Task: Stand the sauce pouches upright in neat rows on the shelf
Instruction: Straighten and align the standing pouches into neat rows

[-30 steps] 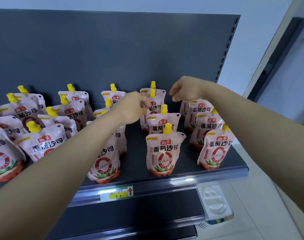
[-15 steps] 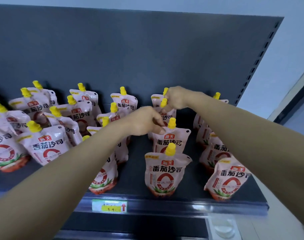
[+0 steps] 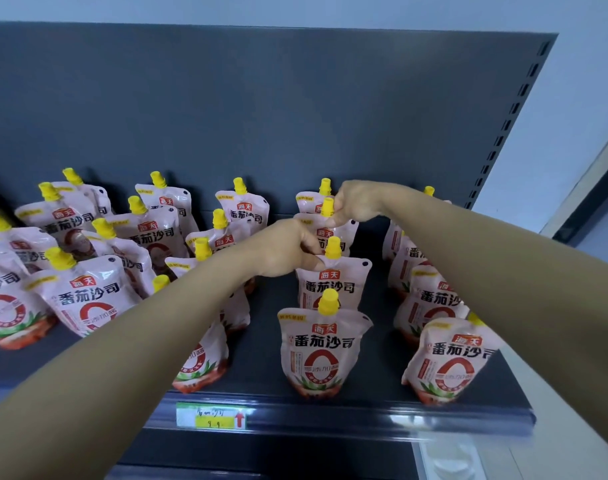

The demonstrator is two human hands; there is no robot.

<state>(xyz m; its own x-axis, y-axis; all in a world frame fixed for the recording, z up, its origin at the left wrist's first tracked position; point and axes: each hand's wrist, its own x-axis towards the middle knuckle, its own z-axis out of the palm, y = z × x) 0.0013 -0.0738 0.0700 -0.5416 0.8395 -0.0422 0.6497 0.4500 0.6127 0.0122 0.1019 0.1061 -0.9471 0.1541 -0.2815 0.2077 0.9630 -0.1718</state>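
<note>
Head view has us working the pouch column that runs straight back from just right of the price label (image 3: 210, 415) on the front rail of the shelf (image 3: 382, 422). Our left hand (image 3: 281, 251) has its fingers curled in a pinch on the top edge of the second tomato sauce pouch (image 3: 332, 284) back from the label. Our right hand (image 3: 356, 202), farther back from the label, pinches the neck of the third tomato sauce pouch (image 3: 335, 233) just under its yellow cap (image 3: 327, 206). Thumb and forefinger are closed on it and the other fingers are tucked in. Both pouches stand upright on the shelf, one behind the other. The front pouch (image 3: 325, 351) is nearest the label's rail, and a fourth pouch (image 3: 309, 199) stands behind, close to the back panel (image 3: 261, 109).

We judge the step in hand to be truing up this column, squaring the two held pouches so they face forward and line up. Next we would need to let go gently so neither soft pouch tips. Then we would shift to the columns left of the label, where several pouches (image 3: 88, 292) lean and crowd one another. The column far right of the label, partly hidden by our right forearm (image 3: 503, 271), would need attention too
</note>
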